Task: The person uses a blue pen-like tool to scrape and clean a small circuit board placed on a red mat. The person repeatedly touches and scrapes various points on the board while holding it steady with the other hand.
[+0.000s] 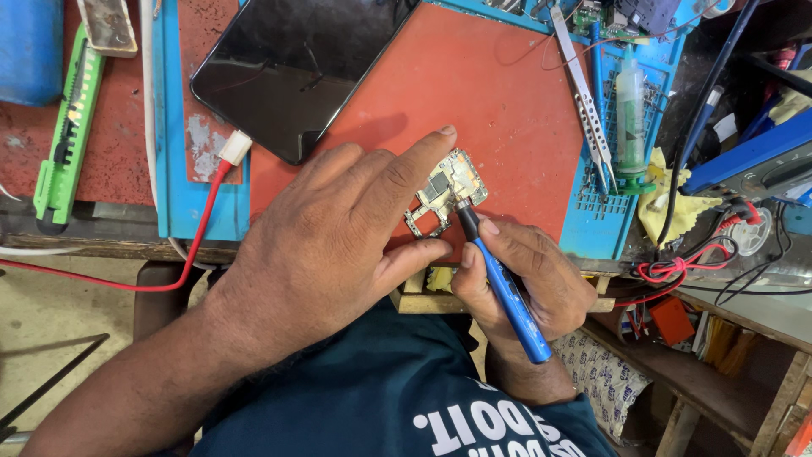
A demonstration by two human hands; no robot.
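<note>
A small circuit board (447, 193) with metal shields lies on the red work mat (474, 93). My left hand (338, 233) rests flat beside it, index fingertip and thumb touching the board's edges and pinning it down. My right hand (529, 279) grips a blue soldering iron (503, 292) like a pen. Its dark tip touches the middle of the board.
A dark phone (288, 63) lies screen-up at the mat's top left, with a red cable (199, 228) plugged in. Tweezers (588, 110) and a flux syringe (628, 114) rest on the blue grid mat (605, 211) at right. A green utility knife (63, 135) lies far left.
</note>
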